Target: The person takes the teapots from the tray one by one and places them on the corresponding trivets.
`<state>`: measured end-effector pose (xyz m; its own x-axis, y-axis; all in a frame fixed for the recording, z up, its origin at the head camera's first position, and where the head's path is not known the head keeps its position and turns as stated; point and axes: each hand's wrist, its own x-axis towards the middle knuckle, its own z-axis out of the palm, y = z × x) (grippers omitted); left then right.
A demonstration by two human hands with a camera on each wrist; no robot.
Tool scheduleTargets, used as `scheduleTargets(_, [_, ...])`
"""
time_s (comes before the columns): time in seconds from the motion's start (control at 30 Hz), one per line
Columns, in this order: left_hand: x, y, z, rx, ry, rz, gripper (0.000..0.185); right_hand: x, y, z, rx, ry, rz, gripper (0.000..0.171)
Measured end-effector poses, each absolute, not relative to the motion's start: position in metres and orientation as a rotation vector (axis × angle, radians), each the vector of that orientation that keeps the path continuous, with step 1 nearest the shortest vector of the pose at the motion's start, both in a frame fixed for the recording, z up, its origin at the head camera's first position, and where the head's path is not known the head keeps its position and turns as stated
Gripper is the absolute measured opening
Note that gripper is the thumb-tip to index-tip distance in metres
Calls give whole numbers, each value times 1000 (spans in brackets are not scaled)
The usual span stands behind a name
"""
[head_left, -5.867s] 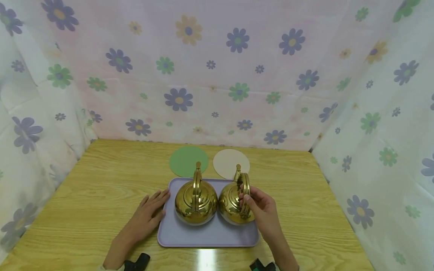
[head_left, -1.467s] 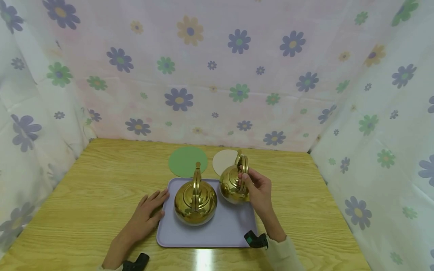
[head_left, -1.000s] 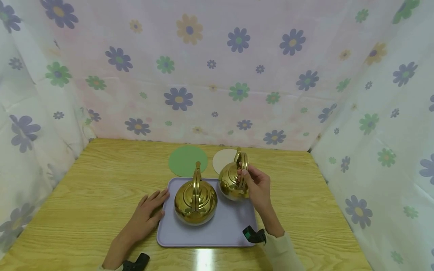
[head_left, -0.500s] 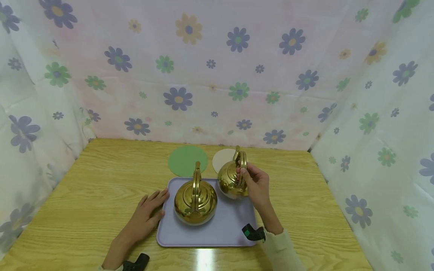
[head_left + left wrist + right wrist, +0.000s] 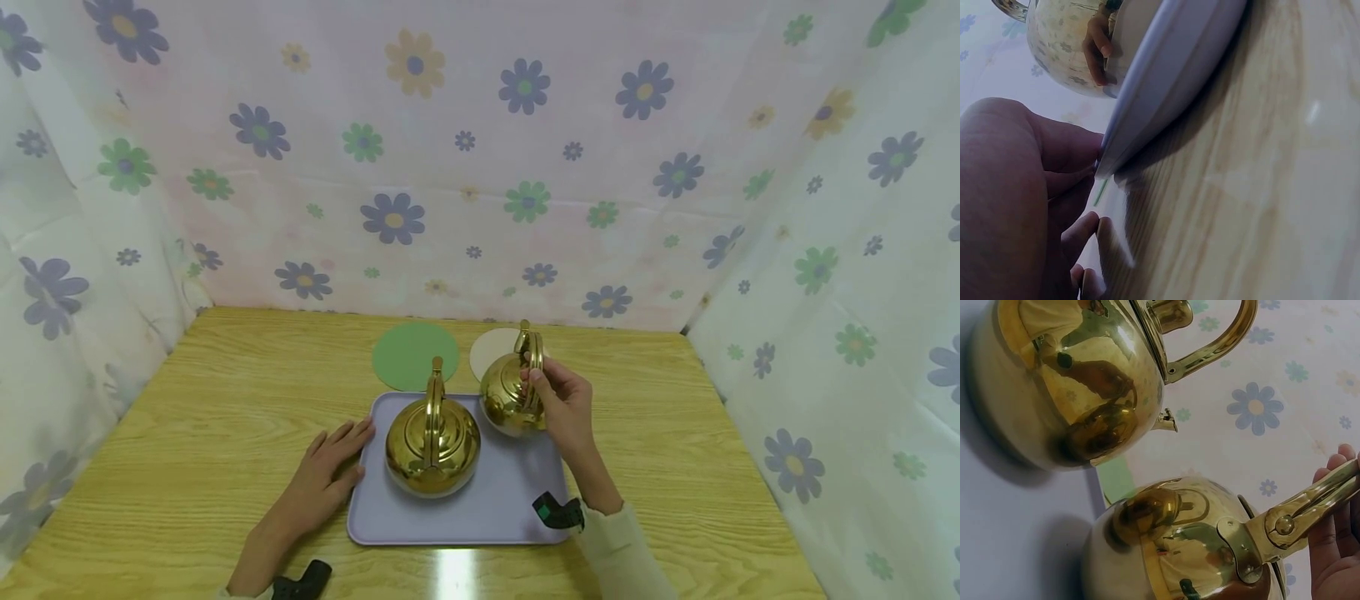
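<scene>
My right hand [image 5: 570, 408] grips the handle of a brass-coloured kettle [image 5: 504, 402], its fingers wrapped round the handle bar in the right wrist view. This kettle hangs over the back right of a lilac tray [image 5: 450, 529], and its spout overlaps a cream disc [image 5: 491, 350]. A second, matching kettle [image 5: 432, 454] stands on the tray to the left, spout pointing away. My left hand [image 5: 322, 475] lies at the tray's left edge with its fingers stretched out. In the left wrist view, the thumb [image 5: 1072, 140] touches the tray's rim [image 5: 1132, 94].
A green disc [image 5: 415, 357] lies on the wooden table [image 5: 255, 392] behind the tray, left of the cream one. Floral curtains [image 5: 465, 167] close in the table at the back and both sides. Black wrist devices [image 5: 557, 510] are strapped to the forearms.
The right hand has lifted the right kettle off the tray beside the other one, then carried it away from me and slightly left toward the cream disc. The left hand has stayed put.
</scene>
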<state>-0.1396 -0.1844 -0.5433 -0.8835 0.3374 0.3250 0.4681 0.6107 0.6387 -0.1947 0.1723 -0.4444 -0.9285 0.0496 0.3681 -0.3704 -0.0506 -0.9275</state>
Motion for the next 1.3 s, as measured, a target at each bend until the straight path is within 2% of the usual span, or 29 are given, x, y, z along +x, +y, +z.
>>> scheduleTargets(1.3, [-137,-184,-543,-667,-2644,-1128,50,-217,166,-447,341,-1901,2084,30])
